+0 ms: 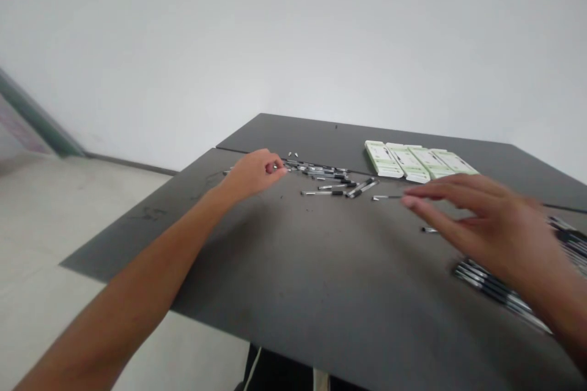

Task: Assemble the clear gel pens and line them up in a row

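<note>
From where I stand, the person's left hand [257, 171] is over the left part of the table [316, 263], fingers curled nearly closed with a small shiny tip showing among them; I can't tell what it belongs to. Just right of it lies a loose heap of pens [323, 172], clear barrels and dark grips pointing several ways.

The right hand [495, 214], a bit blurred, reaches in from the right, its thumb and forefinger tips close together. A thin pen [387, 197] ends right at those fingertips, though I can't tell whether they have hold of it. Nearer, partly behind that wrist, a row of pens [493, 290] lies side by side, with more pens [575, 247] at the far right. Beyond the hand, green-and-white packs [422, 162] lie in a line.
</note>
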